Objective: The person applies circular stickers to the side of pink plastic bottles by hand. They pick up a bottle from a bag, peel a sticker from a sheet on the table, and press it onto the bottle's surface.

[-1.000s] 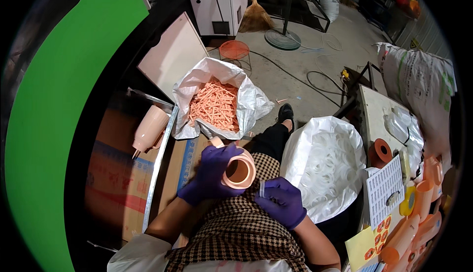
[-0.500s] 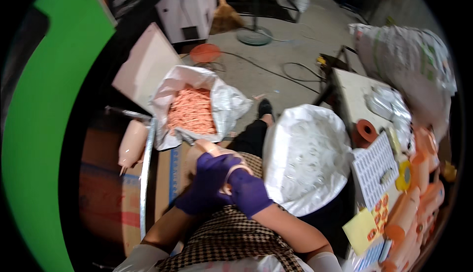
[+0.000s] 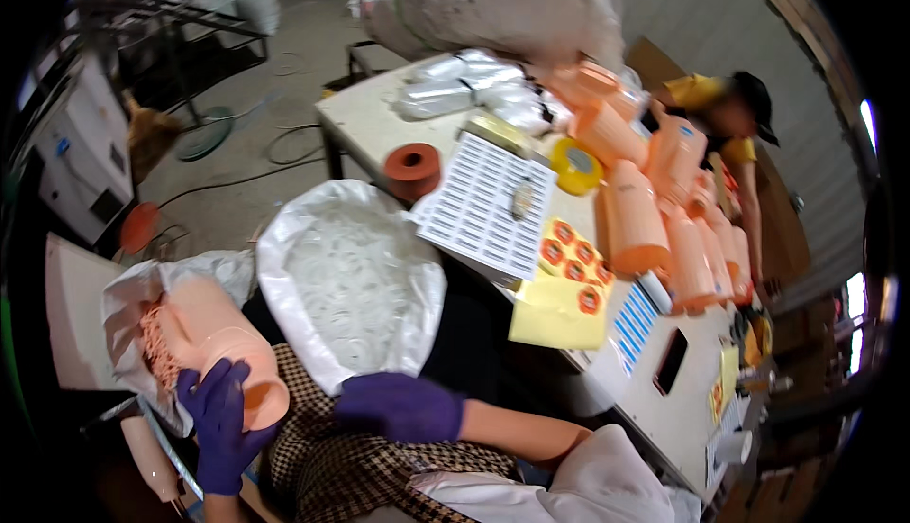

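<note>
My left hand point(image 3: 220, 423), in a purple glove, grips a peach-coloured plastic bottle point(image 3: 213, 319) near its wide open mouth. The bottle lies tilted, mouth toward me, over a white bag point(image 3: 223, 267) of peach plastic pieces point(image 3: 159, 348). My right hand point(image 3: 403, 407), gloved the same way, is at the near rim of a white sack point(image 3: 284, 305) and is smeared by motion. Its fingers do not show clearly. Inside that sack are many clear plastic pieces point(image 3: 355, 281), ring-like in shape.
On the table point(image 3: 355, 111) to the right are a red-brown tape roll point(image 3: 412, 171), a label sheet point(image 3: 488, 206), yellow tape point(image 3: 575, 165), orange stickers point(image 3: 573, 256), a phone point(image 3: 671, 362) and several peach bottles point(image 3: 633, 220). A person point(image 3: 706, 92) in yellow bends behind them.
My view has swung to the right. My hands, together at the bottle before, are now apart: the left keeps the bottle, while the right has moved to the sack of clear pieces.
</note>
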{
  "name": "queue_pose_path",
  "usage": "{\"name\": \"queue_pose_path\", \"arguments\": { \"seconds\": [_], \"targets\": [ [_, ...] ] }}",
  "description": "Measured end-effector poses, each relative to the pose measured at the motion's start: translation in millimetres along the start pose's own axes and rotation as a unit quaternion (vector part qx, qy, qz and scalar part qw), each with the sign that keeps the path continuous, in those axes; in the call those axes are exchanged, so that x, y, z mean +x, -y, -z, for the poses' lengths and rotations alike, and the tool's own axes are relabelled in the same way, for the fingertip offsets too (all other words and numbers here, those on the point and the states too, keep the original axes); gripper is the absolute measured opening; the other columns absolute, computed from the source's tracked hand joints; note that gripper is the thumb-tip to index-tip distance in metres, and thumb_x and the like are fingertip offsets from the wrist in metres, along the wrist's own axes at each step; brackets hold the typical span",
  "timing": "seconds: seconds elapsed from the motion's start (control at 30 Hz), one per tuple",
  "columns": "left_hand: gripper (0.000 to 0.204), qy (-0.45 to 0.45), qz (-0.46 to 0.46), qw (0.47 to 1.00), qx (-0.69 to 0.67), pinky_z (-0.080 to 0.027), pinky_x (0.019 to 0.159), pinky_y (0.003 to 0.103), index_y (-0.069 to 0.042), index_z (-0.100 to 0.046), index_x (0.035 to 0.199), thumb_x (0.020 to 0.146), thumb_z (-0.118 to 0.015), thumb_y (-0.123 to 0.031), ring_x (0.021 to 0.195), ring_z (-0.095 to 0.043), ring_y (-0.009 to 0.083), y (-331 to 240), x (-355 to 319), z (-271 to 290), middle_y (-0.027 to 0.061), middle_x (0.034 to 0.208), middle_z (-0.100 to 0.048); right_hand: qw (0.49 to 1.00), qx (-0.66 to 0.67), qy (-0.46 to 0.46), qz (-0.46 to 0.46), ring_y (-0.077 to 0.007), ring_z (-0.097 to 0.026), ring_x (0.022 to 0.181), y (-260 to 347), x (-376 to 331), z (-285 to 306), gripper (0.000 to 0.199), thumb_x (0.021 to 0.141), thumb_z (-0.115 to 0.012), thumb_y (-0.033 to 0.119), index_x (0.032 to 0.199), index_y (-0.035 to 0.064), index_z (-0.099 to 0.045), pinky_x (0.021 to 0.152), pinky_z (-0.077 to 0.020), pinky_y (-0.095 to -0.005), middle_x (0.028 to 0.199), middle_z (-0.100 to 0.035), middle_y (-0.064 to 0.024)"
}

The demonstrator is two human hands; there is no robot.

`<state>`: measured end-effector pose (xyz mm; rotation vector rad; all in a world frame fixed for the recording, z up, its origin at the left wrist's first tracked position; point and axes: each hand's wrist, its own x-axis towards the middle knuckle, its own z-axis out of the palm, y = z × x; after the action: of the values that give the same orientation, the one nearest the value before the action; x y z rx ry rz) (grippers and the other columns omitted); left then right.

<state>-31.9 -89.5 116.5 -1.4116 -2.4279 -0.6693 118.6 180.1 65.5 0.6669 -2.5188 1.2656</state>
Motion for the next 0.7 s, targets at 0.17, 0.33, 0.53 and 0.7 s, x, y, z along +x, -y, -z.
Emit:
{"name": "queue_pose_path", "arguments": {
  "seconds": [0.17, 0.33, 0.53, 0.7],
  "targets": [
    [0.033, 0.053, -0.233, 0.971, 0.0, -0.038, 0.1, 0.055, -0.022, -0.066, 0.105, 0.077, -0.078, -0.036, 0.107, -0.06, 0.0182, -43, 19, -44, -0.0029, 0.108, -0.062, 0.867, -0.32, -0.309, -0.227, -0.0334, -0.064, 0.105, 30, -179, 102, 0.035, 0.078, -0.074, 0.002, 0.112, 0.0081, -0.07, 0.093, -0.0534, -0.044, 0.107, -0.067, -0.0118],
    [0.038, 0.126, -0.398, 0.909, -0.009, -0.046, 0.089, 0.048, -0.032, -0.058, 0.122, 0.086, -0.068, -0.039, 0.111, -0.057, 0.0109, -42, 22, -128, -0.0093, 0.123, -0.056, 0.641, -0.498, -0.386, -0.438, -0.0323, -0.061, 0.107, 63, -331, 123, 0.051, 0.071, -0.082, 0.008, 0.12, 0.009, -0.069, 0.092, -0.05, -0.0407, 0.114, -0.064, -0.0134],
    [0.037, 0.17, -0.385, 0.907, 0.02, -0.045, 0.092, 0.051, -0.037, -0.055, 0.127, 0.091, -0.061, -0.034, 0.115, -0.054, 0.0098, -52, 21, -134, -0.0095, 0.126, -0.052, 0.611, -0.404, -0.434, -0.524, -0.0307, -0.061, 0.098, 46, -374, 117, 0.032, 0.069, -0.084, 0.012, 0.097, 0.0054, -0.07, 0.088, -0.0492, -0.0394, 0.101, -0.065, -0.0128],
    [0.036, 0.167, -0.379, 0.909, 0.029, -0.043, 0.095, 0.052, -0.039, -0.057, 0.125, 0.09, -0.061, -0.036, 0.113, -0.055, 0.0087, -53, 19, -137, -0.0106, 0.123, -0.055, 0.616, -0.357, -0.515, -0.477, -0.0264, -0.063, 0.09, 46, -367, 116, 0.017, 0.071, -0.08, 0.004, 0.082, 0.0037, -0.068, 0.079, -0.0517, -0.0363, 0.095, -0.065, -0.0109]
  ]
}}
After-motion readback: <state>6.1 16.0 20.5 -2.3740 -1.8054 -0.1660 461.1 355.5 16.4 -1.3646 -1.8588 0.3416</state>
